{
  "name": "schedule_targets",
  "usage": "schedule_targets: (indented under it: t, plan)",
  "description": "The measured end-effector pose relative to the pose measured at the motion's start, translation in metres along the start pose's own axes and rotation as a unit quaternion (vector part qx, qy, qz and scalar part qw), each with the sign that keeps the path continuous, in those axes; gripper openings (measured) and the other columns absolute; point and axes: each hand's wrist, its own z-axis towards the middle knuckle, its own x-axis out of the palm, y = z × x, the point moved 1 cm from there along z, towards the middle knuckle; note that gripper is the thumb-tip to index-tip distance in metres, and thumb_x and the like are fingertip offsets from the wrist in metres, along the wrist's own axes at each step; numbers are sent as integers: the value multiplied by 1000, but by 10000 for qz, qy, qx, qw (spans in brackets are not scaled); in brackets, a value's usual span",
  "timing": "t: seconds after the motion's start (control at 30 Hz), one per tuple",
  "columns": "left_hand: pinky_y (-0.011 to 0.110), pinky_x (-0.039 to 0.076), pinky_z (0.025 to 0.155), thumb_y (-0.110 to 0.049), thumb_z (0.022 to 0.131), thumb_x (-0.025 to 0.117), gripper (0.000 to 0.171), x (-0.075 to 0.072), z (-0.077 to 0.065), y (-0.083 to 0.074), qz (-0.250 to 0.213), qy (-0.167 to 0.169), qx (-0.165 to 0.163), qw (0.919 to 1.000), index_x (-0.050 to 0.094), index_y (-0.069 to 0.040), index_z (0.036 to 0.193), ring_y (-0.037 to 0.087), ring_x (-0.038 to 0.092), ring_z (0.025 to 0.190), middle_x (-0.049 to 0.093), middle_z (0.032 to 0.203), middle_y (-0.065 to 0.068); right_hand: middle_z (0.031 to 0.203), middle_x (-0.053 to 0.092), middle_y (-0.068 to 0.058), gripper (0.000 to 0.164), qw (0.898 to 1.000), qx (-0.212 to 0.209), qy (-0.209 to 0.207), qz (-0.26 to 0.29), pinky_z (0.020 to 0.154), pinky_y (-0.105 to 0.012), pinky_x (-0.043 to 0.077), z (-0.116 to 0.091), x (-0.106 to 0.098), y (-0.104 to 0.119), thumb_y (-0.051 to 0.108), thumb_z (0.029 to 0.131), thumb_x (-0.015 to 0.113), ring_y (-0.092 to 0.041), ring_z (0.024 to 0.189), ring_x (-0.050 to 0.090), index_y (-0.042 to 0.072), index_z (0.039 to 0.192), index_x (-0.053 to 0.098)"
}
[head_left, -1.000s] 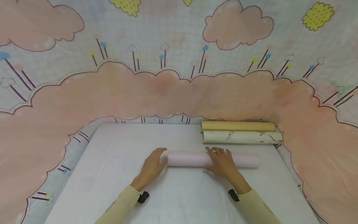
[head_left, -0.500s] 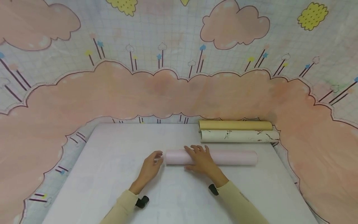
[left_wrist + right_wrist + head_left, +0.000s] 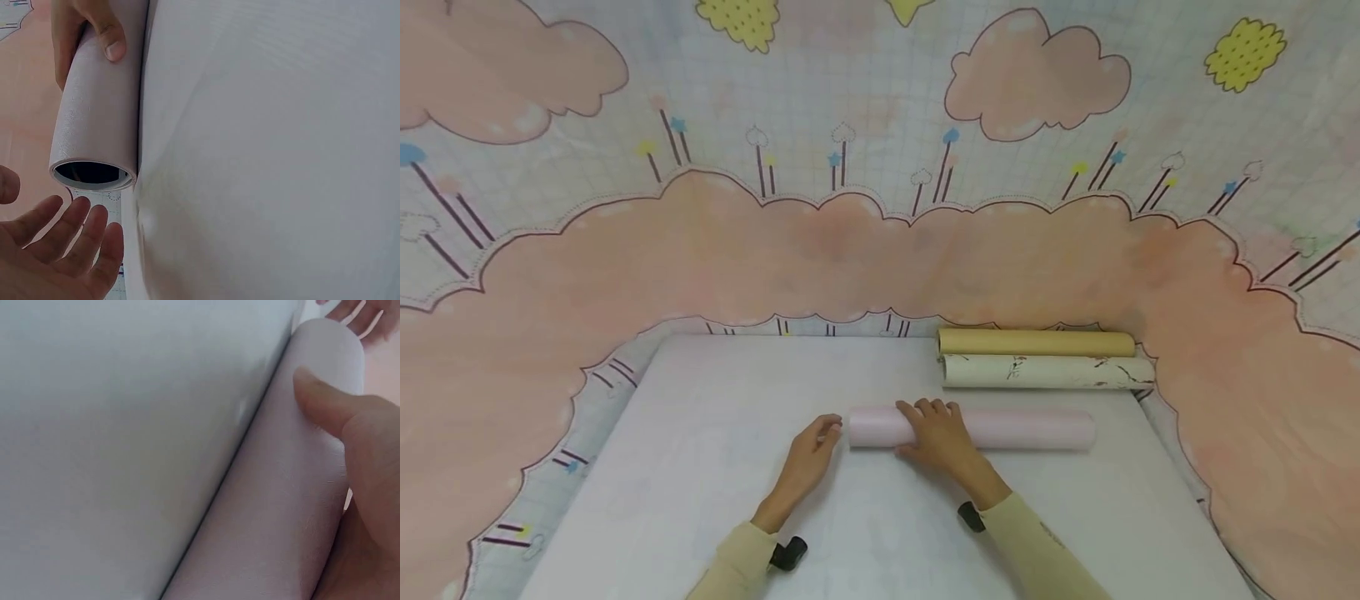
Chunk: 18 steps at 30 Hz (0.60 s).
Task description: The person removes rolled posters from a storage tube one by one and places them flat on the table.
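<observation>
A pale pink wallpaper roll lies crosswise on the white table. My right hand grips it left of its middle, thumb on the near side and fingers over the far side. In the right wrist view the thumb presses on its faintly textured surface. My left hand is held just off the roll's left end, fingers loosely bent and nothing in them. The left wrist view shows the roll's hollow end facing that hand, whose spread fingers stay apart from it.
Behind the pink roll, at the table's back right, lie a cream roll with a branch pattern and a yellow roll, side by side. The white tabletop ends at a wall covering printed with clouds.
My right hand has slid left along the pink roll from right of its middle. My left hand has drawn slightly back from the roll's left end. The roll stays in about the same place.
</observation>
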Motion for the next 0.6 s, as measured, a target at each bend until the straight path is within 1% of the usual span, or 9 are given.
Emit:
schedule_targets:
  t: [0.1,0.2,0.3,0.37,0.47,0.53,0.6]
  plan:
    - [47,51,96,-28,105,45,36,-2,2,-1,33,-38,89,9999,57,-6,131,33,60,119,64,130,12,127,61,-7,78,10000,-10,15,33,101,-57,38,-1,-2,2,54,79,76,-32,118,56,23,145,46]
    - [47,51,97,-24,105,47,35,-4,1,-1,34,-88,198,9998,57,-4,131,32,60,119,64,129,13,127,61,-8,77,9999,-75,-5,91,102,-57,37,-6,-2,4,52,80,76,-33,118,55,23,145,46]
    - [46,51,97,-22,104,49,33,-4,1,-2,-54,-89,207,9997,57,-4,131,31,61,119,65,127,12,127,60,-8,76,9999,-109,-74,88,103,-57,37,-7,-2,4,52,81,75,-33,118,55,23,145,46]
    - [47,51,97,-22,103,50,33,-2,1,-2,-157,-17,173,9997,58,-5,130,31,61,119,66,127,12,128,60,-8,76,9999,-88,-79,65,103,-57,36,-7,-2,5,53,81,74,-33,119,55,23,145,46]
    - [51,50,99,-22,104,47,34,3,2,-1,-258,191,113,9994,58,-4,130,35,61,120,64,129,16,129,59,-9,76,9999,-22,-79,80,104,-56,35,-7,-2,6,53,81,74,-34,120,54,24,145,45]
    - [53,45,104,-22,106,44,36,8,2,0,-381,340,41,9987,57,-1,131,38,57,125,61,133,19,130,58,-9,76,9999,24,-75,87,104,-56,35,-7,-2,7,53,82,73,-34,121,53,24,145,44]
    - [55,39,110,-21,106,41,38,12,3,1,-519,443,-81,9976,56,2,133,40,50,132,58,137,21,130,58,-9,75,9999,68,-78,120,104,-56,34,-7,-1,8,52,82,73,-35,121,52,24,145,43]
